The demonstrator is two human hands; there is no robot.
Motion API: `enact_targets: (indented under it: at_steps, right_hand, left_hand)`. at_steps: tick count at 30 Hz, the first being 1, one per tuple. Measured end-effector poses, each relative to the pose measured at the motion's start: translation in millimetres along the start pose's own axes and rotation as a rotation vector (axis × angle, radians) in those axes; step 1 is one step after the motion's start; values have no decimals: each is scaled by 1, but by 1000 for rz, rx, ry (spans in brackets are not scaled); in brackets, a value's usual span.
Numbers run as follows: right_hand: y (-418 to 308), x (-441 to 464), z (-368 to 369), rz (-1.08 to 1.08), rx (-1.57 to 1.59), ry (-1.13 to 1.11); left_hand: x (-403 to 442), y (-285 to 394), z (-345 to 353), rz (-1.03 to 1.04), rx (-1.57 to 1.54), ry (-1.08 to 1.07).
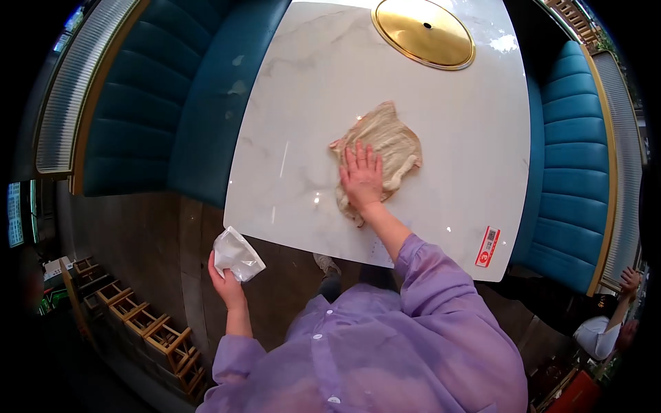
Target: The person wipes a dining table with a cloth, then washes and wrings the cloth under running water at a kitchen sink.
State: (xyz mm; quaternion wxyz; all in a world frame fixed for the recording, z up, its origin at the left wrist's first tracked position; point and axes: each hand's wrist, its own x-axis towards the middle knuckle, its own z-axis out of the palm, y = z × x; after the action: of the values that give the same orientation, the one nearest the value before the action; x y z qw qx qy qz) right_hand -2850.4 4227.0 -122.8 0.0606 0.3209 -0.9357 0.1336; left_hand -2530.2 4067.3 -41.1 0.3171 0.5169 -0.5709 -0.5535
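A crumpled beige cloth (396,144) lies on the white marbled table (296,124), near its middle. My right hand (362,177) rests flat on the left part of the cloth, fingers stretched out and pointing to the far side. Beyond the table's near left corner, my left hand (228,286) holds a white container (237,256) with clear, shiny plastic at it; its contents cannot be made out. The fingers of that hand wrap round its lower left side.
A round gold plate (423,33) is set at the table's far side. A red and white label (487,246) sits at the near right corner. Teal benches (138,103) flank the table. Wooden stools (148,320) stand lower left; another person's arm (616,313) shows at right.
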Motion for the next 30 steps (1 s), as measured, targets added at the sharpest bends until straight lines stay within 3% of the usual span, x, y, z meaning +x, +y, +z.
enact_targets:
  at_steps: [2, 4, 8, 12, 14, 16, 18, 20, 25, 30]
  right_hand:
    - [-92, -53, 8, -220, 185, -68]
    - [-133, -92, 7, -307, 283, -53]
    - [-75, -129, -11, -221, 216, -38]
    - [50, -193, -67, 129, -105, 5]
    - [113, -232, -92, 461, -296, -2]
    - [157, -255, -99, 777, -446, -7]
    - [173, -259, -77, 901, -438, 103]
    - [144, -239, -56, 850, -385, 84]
    - [-46, -172, -21, 9, -39, -24]
    - [-200, -97, 17, -566, 269, -104]
  left_hand:
    - [0, 2, -10, 0, 27, -44]
    - [2, 9, -17, 8, 46, -88]
    - [7, -2, -36, 50, 64, -217]
    - [9, -12, -37, 15, 4, -260]
    - [8, -11, -37, 9, 18, -320]
    - [7, -11, -40, 20, 8, -333]
    - [4, -15, -50, 39, -1, -313]
    - [2, -24, -63, 50, 76, -311]
    - [-18, -26, -90, -20, 50, -154]
    - [-39, -25, -111, -46, 113, 2]
